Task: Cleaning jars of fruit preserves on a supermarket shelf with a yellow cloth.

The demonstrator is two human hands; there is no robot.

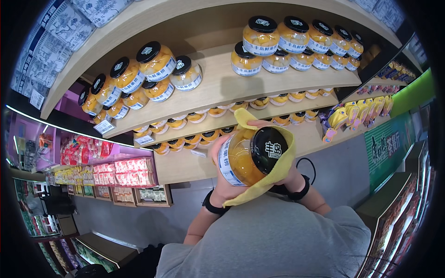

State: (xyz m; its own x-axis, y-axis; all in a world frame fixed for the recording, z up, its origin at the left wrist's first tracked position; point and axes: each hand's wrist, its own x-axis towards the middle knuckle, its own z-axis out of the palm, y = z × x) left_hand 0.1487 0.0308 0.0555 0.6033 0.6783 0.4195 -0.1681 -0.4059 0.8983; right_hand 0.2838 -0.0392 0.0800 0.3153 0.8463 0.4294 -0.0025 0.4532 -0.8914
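Observation:
A glass jar of orange and pale fruit pieces (240, 158) is tilted in front of my chest, its black lid (269, 150) turned to the right. My left hand (222, 189) grips the jar around its left side and base, next to the white-and-blue label. A yellow cloth (288, 166) wraps around the lid's right edge and hangs down under the jar. My right hand (291, 180) holds that cloth against the lid and side; the cloth hides most of its fingers, but fingertips show above the lid.
Before me is a wooden shelf (222, 78) with stacked fruit jars (260, 36) at the right and more jars (156, 62) at the left. Smaller jars (210, 137) line the lower shelves. Yellow-and-purple packs (353, 113) hang at the right. Pink-and-white packets (132, 172) fill bins at the left.

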